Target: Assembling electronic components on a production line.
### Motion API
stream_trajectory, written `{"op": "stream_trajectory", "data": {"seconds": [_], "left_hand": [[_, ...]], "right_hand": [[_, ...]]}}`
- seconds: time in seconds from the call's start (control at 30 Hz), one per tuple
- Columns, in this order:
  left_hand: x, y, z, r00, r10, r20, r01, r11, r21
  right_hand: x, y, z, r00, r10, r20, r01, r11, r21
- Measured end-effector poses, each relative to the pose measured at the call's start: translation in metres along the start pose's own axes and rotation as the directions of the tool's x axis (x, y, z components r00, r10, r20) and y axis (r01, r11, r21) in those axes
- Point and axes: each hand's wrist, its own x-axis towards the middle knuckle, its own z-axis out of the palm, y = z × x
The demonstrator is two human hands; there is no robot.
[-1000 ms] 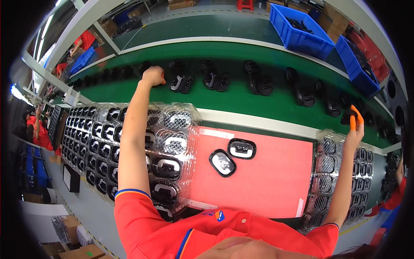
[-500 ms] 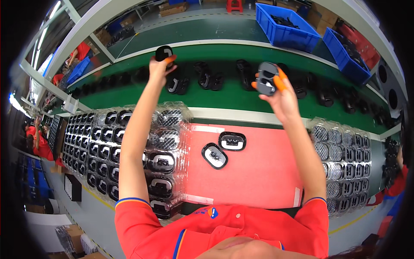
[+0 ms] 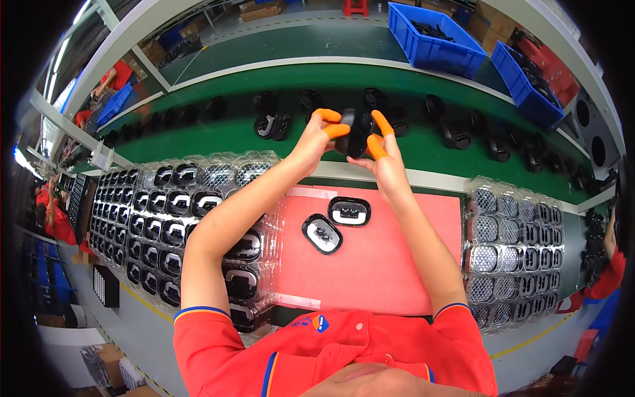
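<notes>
Head-worn wide fisheye view, looking down and forward, close over the red shirt (image 3: 383, 337)

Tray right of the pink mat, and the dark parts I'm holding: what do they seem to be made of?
The tray looks like thin, glossy clear plastic: its see-through edges catch bright glints. The dark parts are probably rigid plastic, judging by their smooth, faintly shiny black surfaces, though painted metal stays possible.

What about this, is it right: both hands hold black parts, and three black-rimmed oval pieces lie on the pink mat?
Not quite: two black-rimmed oval pieces, not three, lie on the pink mat, as the head view shows. Both hands do hold black parts.
</notes>
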Motion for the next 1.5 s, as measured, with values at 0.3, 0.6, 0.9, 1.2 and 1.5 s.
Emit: {"op": "stream_trajectory", "data": {"seconds": [0.3,0.6,0.9,1.2,1.5], "left_hand": [[-0.019,0.007,0.009,0.939,0.311,0.145,-0.343,0.858,0.382],[-0.017,0.027,0.002,0.967,0.250,0.057,-0.232,0.948,-0.217],[0.086,0.044,-0.134,0.888,0.025,-0.459,-0.184,0.935,-0.304],[0.097,-0.004,-0.331,0.708,0.038,-0.705,0.475,0.713,0.515],[0.118,0.008,-0.260,0.851,0.500,-0.160,-0.055,0.389,0.920]], "right_hand": [[-0.001,0.005,-0.002,0.995,-0.042,0.089,0.045,0.998,-0.036],[0.006,-0.010,-0.020,0.996,-0.075,0.045,0.069,0.990,0.119],[0.028,-0.111,-0.095,0.928,-0.368,-0.065,0.296,0.830,-0.473],[-0.132,-0.185,-0.337,0.697,-0.415,-0.585,-0.266,0.608,-0.748],[-0.221,-0.164,-0.448,0.878,-0.166,-0.449,-0.458,-0.017,-0.889]]}}
